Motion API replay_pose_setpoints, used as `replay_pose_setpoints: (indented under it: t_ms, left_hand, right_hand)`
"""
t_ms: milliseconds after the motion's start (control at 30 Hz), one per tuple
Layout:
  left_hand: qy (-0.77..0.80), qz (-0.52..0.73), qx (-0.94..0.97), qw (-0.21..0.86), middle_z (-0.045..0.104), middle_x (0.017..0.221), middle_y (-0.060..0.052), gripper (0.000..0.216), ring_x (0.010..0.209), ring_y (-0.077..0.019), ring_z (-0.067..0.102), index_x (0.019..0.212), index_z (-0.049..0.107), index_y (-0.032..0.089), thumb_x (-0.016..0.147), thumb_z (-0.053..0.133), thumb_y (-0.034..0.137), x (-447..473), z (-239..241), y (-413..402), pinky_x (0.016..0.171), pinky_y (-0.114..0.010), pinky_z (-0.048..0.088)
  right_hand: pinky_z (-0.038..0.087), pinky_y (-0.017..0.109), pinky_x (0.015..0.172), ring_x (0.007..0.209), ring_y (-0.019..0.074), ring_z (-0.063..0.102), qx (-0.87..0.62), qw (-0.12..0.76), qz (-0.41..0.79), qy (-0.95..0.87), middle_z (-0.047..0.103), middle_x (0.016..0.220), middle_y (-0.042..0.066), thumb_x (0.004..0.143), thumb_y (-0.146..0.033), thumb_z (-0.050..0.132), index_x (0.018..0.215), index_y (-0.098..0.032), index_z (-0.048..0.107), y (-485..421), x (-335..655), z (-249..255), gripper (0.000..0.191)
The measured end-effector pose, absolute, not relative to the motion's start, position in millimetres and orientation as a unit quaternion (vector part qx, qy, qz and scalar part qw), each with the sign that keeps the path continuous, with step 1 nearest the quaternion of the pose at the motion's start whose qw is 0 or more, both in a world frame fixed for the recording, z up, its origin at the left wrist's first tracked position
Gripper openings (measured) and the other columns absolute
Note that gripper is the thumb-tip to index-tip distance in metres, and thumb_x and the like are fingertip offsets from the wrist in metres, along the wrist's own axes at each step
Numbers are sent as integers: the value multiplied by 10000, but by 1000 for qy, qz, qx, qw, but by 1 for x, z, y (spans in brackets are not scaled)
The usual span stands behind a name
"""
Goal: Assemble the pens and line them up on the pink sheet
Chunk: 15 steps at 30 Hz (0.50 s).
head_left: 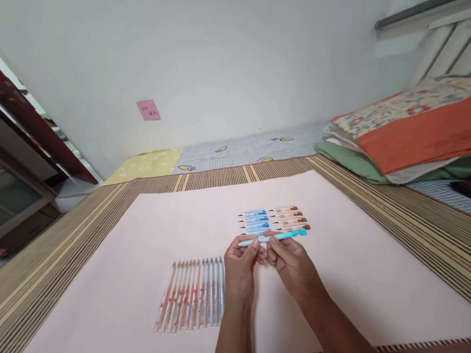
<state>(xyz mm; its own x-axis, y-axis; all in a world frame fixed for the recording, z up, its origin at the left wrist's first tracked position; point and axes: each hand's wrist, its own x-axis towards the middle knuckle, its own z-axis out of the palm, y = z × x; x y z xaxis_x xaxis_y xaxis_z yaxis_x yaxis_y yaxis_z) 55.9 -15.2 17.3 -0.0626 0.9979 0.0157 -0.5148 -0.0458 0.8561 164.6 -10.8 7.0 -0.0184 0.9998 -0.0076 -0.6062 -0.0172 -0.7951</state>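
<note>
A light-blue and turquoise pen (286,235) is held up nearly level between both hands, over the pink sheet (124,249). The fingers of my left hand (245,259) pinch its pale end. Nearer the turquoise end, my right hand (290,259) grips it with thumb and fingers. Just beyond the hands lie several blue pens (257,214) with dark tips, and beside them several brown-and-cream pens (289,213). To the left of my left wrist is a row of many slim clear pens (189,295), pinkish and bluish-grey, partly hidden by the wrist at its right end.
The sheet lies on a striped mat (84,230). Folded bedding with an orange and floral pillow (427,126) is stacked at the right. A white wall (228,61) with a pink note (148,110) stands behind. A cabinet (5,196) is at the left.
</note>
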Motion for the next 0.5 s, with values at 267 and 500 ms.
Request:
replay_pose_setpoints:
  t_ms: [267, 500]
  left_hand:
    - [363, 626, 413, 553, 657, 661, -9, 220, 634, -112, 581, 857, 682, 147, 761, 788, 314, 44, 22, -18, 668, -243, 451]
    - [325, 667, 358, 566, 603, 645, 18, 250, 604, -109, 550, 873, 671, 168, 750, 795, 347, 45, 21, -17, 621, -238, 456]
  right_hand:
    - [415, 293, 621, 545, 108, 437, -290, 638, 652, -288, 488, 549, -50, 762, -407, 795, 867, -174, 716, -14, 158, 13, 266]
    - [385, 271, 584, 558, 101, 420, -273, 626, 673, -285, 481, 608, -37, 726, -412, 821, 810, -178, 713, -16, 147, 19, 271]
